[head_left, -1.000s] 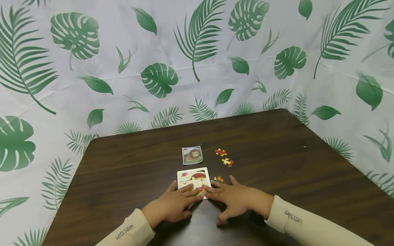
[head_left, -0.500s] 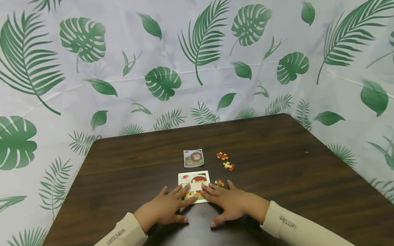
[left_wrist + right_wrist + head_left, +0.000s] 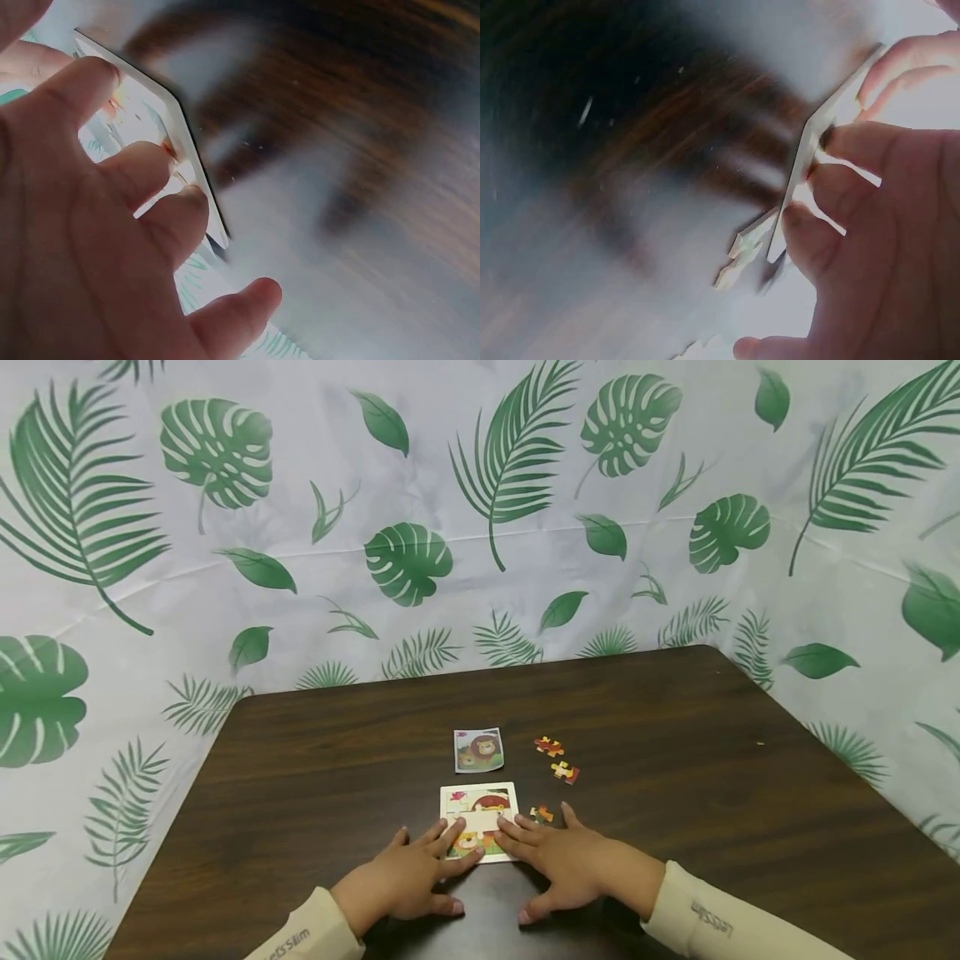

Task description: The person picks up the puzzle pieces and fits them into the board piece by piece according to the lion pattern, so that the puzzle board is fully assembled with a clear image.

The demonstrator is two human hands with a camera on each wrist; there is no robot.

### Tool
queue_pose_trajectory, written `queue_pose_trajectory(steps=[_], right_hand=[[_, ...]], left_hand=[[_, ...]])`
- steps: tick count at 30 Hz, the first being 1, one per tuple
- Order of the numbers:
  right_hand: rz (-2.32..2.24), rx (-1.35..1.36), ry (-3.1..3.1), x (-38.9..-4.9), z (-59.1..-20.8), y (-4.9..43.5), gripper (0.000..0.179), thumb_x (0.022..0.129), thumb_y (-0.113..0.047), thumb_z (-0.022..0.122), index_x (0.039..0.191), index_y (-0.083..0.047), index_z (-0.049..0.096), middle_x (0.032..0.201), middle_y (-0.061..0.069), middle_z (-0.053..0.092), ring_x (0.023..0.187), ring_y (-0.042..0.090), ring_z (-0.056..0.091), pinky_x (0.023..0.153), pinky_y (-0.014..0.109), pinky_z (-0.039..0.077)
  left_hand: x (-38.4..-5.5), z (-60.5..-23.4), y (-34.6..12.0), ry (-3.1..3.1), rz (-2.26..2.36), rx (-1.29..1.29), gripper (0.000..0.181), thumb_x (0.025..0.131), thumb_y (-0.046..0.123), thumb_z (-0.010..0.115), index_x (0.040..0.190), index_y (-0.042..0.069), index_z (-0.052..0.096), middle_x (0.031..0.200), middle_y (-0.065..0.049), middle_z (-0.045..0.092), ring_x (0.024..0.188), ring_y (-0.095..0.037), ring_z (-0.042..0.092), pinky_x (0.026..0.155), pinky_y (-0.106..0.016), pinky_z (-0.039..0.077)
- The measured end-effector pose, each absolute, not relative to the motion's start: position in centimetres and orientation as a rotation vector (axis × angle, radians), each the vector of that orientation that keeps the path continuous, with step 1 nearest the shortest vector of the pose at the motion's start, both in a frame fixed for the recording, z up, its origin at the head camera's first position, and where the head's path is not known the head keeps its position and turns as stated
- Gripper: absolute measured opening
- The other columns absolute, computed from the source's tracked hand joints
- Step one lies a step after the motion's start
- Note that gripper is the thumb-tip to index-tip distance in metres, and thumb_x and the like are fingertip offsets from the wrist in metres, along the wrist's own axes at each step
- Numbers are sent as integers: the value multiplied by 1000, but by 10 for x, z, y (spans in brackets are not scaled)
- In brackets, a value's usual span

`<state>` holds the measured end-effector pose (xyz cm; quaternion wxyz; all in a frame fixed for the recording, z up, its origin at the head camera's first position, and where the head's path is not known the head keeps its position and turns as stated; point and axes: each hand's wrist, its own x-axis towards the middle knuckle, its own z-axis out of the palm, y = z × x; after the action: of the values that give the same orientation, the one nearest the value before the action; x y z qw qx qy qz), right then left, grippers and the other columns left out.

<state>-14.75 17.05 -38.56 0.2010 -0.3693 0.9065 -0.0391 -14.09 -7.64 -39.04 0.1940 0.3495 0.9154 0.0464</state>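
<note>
A small puzzle board point(image 3: 480, 821) with a pale frame lies flat on the table, with lion-picture pieces fitted along its top and bottom and a bare band across the middle. My left hand point(image 3: 408, 883) spreads straight fingers over its left and lower edge, fingertips touching it. From the other side my right hand point(image 3: 567, 865) rests its extended fingertips on the right edge. In the left wrist view, the board's rim point(image 3: 184, 142) passes beneath the fingers. One loose puzzle piece point(image 3: 541, 814) lies just beyond the right fingers, close to the board.
Behind the board lies a printed lion picture card point(image 3: 478, 752). Two more loose pieces sit right of it, a red one point(image 3: 550, 746) and a yellow-and-red one point(image 3: 566, 772). A leaf-patterned cloth point(image 3: 420, 610) hangs behind the dark wooden table point(image 3: 360, 735).
My left hand has slid left and back, uncovering more of the lower pieces. The right hand stays at the board's right side. The head view has shifted slightly.
</note>
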Motion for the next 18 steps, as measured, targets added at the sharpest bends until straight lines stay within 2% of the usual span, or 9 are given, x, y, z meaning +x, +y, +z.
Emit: queue_pose_trajectory(steps=[4,7,10,13,15,18], right_hand=[[-199,-1006,2575,-151,-385,175,83,78,-71,48,144,-25,33,149,-4,26,133,24,28,93,73,10],[-286,-980,2619,-161,-382,181,73,82,-66,48,138,-21,45,143,-1,38,129,26,36,94,71,14],[-432,-981,2694,-182,-382,193,54,89,-48,53,128,-10,55,130,5,53,119,27,48,96,60,29],[-537,-879,2830,-205,-385,211,37,90,-26,61,119,-3,60,116,10,60,105,27,57,87,48,43],[-541,-746,2916,-217,-390,225,34,87,-20,65,115,-1,61,113,12,61,102,29,58,85,46,45],[-496,-570,2974,-227,-400,239,42,83,-24,70,115,0,60,114,15,59,104,33,56,86,48,44]], left_hand=[[-141,-391,-72,2571,133,990,66,82,58,54,142,38,34,153,-4,16,136,-28,19,96,-65,23],[-140,-393,-68,2580,152,1022,69,83,59,52,144,36,29,153,-3,13,137,-27,18,98,-63,22],[-141,-394,-66,2586,190,1061,72,84,61,48,146,35,22,154,-3,10,138,-25,16,100,-61,20],[-142,-391,-69,2600,219,1069,72,85,61,46,147,34,21,154,-4,9,138,-26,14,101,-61,17],[-143,-388,-74,2608,229,1039,69,85,60,47,146,35,25,154,-5,10,138,-28,13,101,-62,16],[-143,-385,-82,2597,237,983,65,85,59,49,143,38,30,153,-7,11,138,-30,12,100,-64,15]])
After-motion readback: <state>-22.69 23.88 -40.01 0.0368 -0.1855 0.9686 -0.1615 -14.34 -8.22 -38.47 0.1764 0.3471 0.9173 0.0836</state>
